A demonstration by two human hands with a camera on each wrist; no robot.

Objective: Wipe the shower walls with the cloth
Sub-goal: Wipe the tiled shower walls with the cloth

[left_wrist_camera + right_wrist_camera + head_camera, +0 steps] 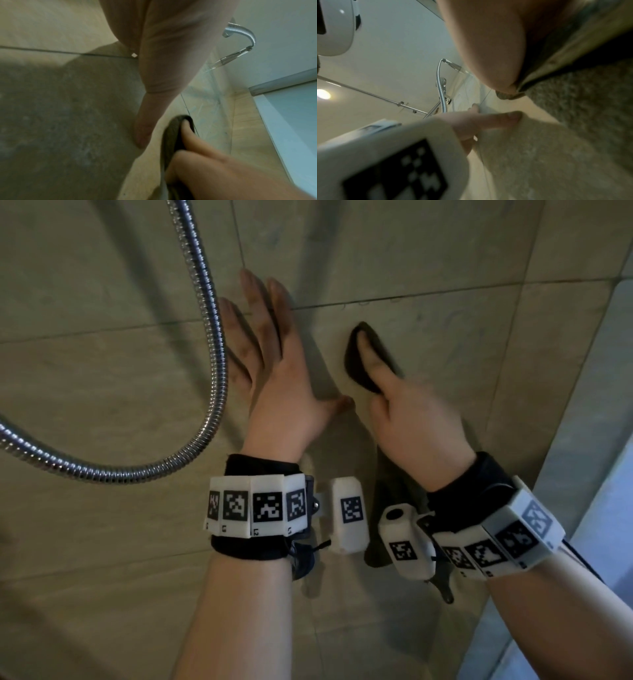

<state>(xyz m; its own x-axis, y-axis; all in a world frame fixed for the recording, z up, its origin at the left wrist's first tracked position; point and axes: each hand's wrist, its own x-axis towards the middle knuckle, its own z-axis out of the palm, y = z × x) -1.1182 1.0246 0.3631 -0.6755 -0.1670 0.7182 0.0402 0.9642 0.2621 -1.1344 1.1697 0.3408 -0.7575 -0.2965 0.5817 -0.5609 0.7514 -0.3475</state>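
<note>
The step in hand looks like rubbing the tiled wall (428,268) with the cloth (356,364). To do it well, I think the right hand (411,419) should keep the cloth flat on the tile and push firmly, going over each tile in rows so no spot is missed. It should also rub along the thin lines between the tiles, where dirt can hide. The loose end of the cloth hangs down under the right wrist, so it may need to be bunched up if it gets in the way. The metal shower hose (205,313) hangs just beside the left hand (274,371), and it is best not to knock it. The right hand lies on the dark cloth, with one long finger stretched over its top and the thumb tucked at the side, so the fingers press and hold the cloth to the wall. The left hand is spread flat on the wall, fingers wide and straight, thumb pointing at the right hand. It holds nothing and seems to steady the person. The two hands are near each other but not touching. Both arms reach forward to the wall.
</note>
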